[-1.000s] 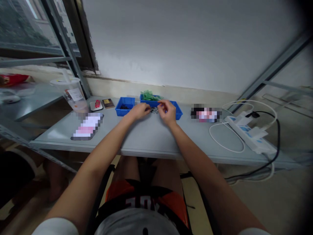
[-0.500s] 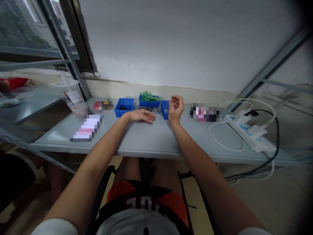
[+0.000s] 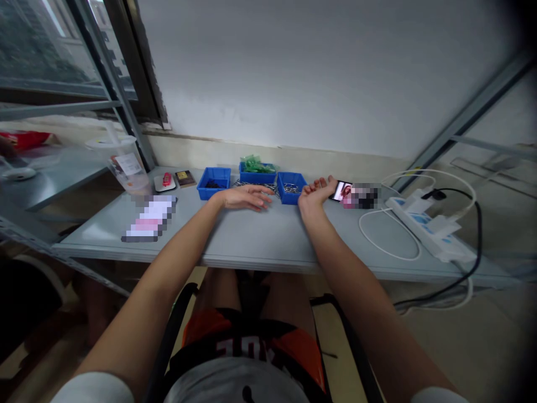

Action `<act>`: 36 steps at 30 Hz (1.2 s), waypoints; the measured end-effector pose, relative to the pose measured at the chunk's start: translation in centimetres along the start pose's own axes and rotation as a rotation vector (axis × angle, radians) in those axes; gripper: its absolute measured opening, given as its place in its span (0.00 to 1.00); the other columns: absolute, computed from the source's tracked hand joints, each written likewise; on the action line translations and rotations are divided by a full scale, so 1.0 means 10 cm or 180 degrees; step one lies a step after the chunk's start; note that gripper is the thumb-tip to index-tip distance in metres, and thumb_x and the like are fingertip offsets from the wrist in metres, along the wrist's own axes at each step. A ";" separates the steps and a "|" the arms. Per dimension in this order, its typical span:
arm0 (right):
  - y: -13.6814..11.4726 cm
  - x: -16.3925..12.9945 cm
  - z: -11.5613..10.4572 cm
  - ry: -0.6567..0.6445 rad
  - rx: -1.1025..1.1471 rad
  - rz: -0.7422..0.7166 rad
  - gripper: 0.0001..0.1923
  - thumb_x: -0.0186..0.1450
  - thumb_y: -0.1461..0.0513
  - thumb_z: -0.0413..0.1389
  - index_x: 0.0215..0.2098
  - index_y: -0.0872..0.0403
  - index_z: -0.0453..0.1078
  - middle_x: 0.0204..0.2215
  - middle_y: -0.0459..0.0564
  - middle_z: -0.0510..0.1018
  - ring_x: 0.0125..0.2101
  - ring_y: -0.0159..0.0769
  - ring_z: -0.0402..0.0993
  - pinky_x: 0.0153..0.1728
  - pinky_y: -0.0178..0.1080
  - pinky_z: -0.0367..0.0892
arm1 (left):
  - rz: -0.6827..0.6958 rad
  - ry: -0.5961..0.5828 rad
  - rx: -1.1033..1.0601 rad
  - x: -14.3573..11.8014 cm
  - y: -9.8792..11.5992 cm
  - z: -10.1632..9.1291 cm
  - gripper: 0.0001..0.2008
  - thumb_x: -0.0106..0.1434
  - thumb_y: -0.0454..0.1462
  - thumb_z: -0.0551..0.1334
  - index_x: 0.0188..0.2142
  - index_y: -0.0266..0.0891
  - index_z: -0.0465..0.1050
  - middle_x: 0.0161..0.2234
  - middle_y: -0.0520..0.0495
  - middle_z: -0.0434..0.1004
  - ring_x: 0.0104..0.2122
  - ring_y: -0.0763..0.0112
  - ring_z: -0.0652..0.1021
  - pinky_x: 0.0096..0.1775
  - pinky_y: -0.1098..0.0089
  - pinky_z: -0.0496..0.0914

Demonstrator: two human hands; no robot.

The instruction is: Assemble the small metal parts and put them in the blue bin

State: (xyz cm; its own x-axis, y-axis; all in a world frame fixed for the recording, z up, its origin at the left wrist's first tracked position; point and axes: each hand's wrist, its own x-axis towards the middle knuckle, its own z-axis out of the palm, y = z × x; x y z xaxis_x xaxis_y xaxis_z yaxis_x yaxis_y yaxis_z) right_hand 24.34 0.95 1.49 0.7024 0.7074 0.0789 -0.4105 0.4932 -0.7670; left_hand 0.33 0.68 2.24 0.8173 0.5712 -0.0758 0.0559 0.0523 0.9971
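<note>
Grey table [image 3: 260, 235]: blue bins [image 3: 214, 183], phone [image 3: 340, 191], power strip [image 3: 428, 228], cup [image 3: 125, 163].

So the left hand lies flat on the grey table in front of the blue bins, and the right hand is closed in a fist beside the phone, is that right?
Not quite. The head view shows the right hand lying open, palm up, fingers loosely spread, beside the phone. The left hand does lie flat on the grey table in front of the blue bins.

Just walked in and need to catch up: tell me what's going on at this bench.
A person sits at a grey table. The left hand lies flat, palm down, in front of the blue trays and a scatter of small metal parts. The right hand rests open, palm up, beside a phone. Neither hand holds anything.
</note>
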 end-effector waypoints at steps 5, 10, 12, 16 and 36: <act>0.01 -0.08 0.05 0.0066 0.0037 0.0205 0.16 0.66 0.48 0.39 0.30 0.50 0.51 0.21 0.38 0.52 0.15 0.24 0.47 0.13 0.29 0.48 | 0.0013 -0.0121 -0.0216 -0.07 0.06 0.00 0.30 0.55 0.30 0.68 0.58 0.41 0.68 0.54 0.36 0.74 0.52 0.58 0.76 0.53 0.57 0.70; 0.02 -0.07 0.05 0.0041 -0.0026 0.0223 0.17 0.66 0.47 0.40 0.29 0.49 0.50 0.21 0.38 0.52 0.15 0.24 0.47 0.13 0.29 0.47 | -0.0023 -0.0089 -0.0240 -0.12 0.10 -0.02 0.32 0.56 0.33 0.69 0.60 0.43 0.65 0.55 0.35 0.72 0.54 0.56 0.74 0.53 0.56 0.69; 0.03 -0.05 0.04 0.0034 -0.0029 0.0211 0.17 0.66 0.47 0.40 0.29 0.49 0.50 0.21 0.38 0.52 0.15 0.24 0.46 0.12 0.29 0.47 | -0.0011 -0.0155 -0.0259 -0.13 0.11 -0.02 0.32 0.56 0.35 0.69 0.60 0.43 0.64 0.55 0.34 0.72 0.55 0.54 0.74 0.53 0.55 0.68; 0.05 -0.03 0.02 -0.0229 -0.0128 0.0069 0.17 0.65 0.46 0.41 0.29 0.49 0.51 0.21 0.38 0.51 0.14 0.25 0.45 0.13 0.29 0.47 | -0.0017 -0.0390 -0.0272 -0.13 0.09 -0.01 0.33 0.54 0.38 0.71 0.59 0.45 0.65 0.56 0.36 0.72 0.55 0.52 0.73 0.53 0.53 0.68; 0.01 -0.25 0.15 -0.0684 0.0083 0.0282 0.10 0.62 0.53 0.51 0.33 0.50 0.58 0.24 0.39 0.60 0.15 0.21 0.52 0.12 0.29 0.46 | 0.0491 0.1949 0.3822 0.29 -0.33 -0.15 0.19 0.61 0.36 0.59 0.51 0.34 0.74 0.49 0.37 0.74 0.52 0.57 0.72 0.56 0.59 0.65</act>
State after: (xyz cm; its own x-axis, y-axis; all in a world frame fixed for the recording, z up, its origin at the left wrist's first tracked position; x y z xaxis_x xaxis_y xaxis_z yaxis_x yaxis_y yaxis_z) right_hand 21.67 0.02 2.21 0.5242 0.8387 0.1478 -0.4819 0.4352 -0.7606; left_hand 1.71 3.37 -1.28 0.4941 0.7924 0.3577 0.7063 -0.6057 0.3664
